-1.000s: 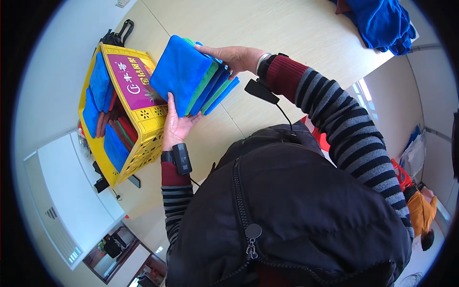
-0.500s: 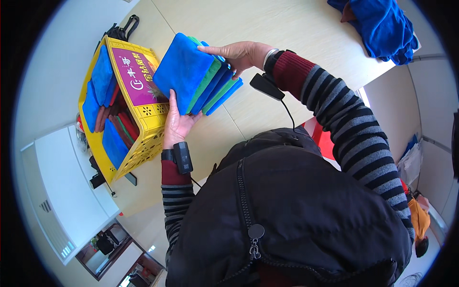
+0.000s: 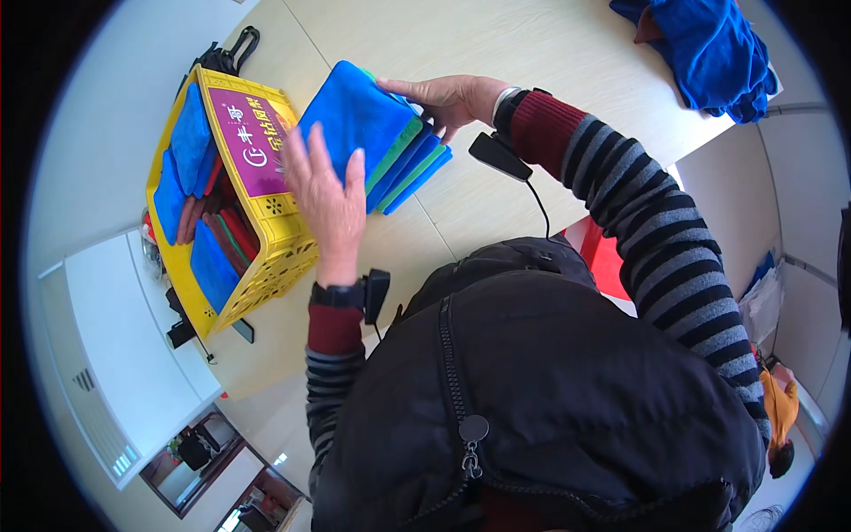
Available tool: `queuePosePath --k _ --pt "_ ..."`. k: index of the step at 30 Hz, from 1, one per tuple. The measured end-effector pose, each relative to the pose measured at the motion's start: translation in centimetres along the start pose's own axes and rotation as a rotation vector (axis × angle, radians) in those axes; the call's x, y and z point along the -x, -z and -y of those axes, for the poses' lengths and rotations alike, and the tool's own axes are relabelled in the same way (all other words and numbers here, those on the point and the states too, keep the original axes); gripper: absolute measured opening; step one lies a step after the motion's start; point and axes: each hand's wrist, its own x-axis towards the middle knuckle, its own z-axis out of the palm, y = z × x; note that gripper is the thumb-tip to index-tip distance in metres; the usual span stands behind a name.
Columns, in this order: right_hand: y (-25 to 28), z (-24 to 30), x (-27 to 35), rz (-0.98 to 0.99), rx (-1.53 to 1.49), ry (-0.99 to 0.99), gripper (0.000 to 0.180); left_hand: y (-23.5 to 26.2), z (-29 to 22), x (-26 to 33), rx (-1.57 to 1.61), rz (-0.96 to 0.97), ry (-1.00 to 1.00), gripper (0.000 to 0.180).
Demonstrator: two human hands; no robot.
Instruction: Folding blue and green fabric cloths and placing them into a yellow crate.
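A stack of folded cloths (image 3: 377, 133), blue on top with green and blue layers below, lies on the pale wooden table (image 3: 550, 53) beside a yellow plastic crate (image 3: 266, 226). My left hand (image 3: 326, 195) lies flat on the stack's near edge, fingers spread, next to the crate's wall. My right hand (image 3: 448, 96) presses on the stack's far right edge with its fingers around the cloths. The crate holds several folded blue, red and green cloths standing on edge.
A heap of blue cloth (image 3: 709, 49) lies at the table's far right corner. A black clip-on device (image 3: 499, 156) with a cable hangs by my right wrist. Black straps (image 3: 226, 53) lie behind the crate. Another person in orange (image 3: 780, 408) is at lower right.
My left hand has turned from gripping the stack's near side, palm inward, to lying flat on top of it. The stack has settled lower on the table beside the crate.
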Motion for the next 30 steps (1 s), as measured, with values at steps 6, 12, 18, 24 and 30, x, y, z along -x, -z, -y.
queuePosePath --k 6,12,18,24,30 --pt "-1.9 0.7 0.4 -0.098 0.109 -0.005 0.128 -2.8 1.3 -2.7 0.2 0.233 -0.165 0.081" --pt "-1.1 0.2 0.6 -0.144 0.086 -0.076 0.111 -4.1 1.7 -2.3 0.183 0.243 -0.21 0.084" --pt "-0.8 0.1 -0.2 -0.198 0.098 -0.112 0.104 -3.7 1.5 -2.7 0.212 0.261 -0.204 0.086" --pt "-2.4 0.8 0.3 -0.231 0.137 -0.106 0.096 -3.2 2.2 -2.9 0.286 0.301 -0.174 0.088" --pt "-2.8 0.9 0.6 -0.252 0.135 -0.085 0.096 -3.2 2.6 -2.9 0.315 0.307 -0.134 0.088"
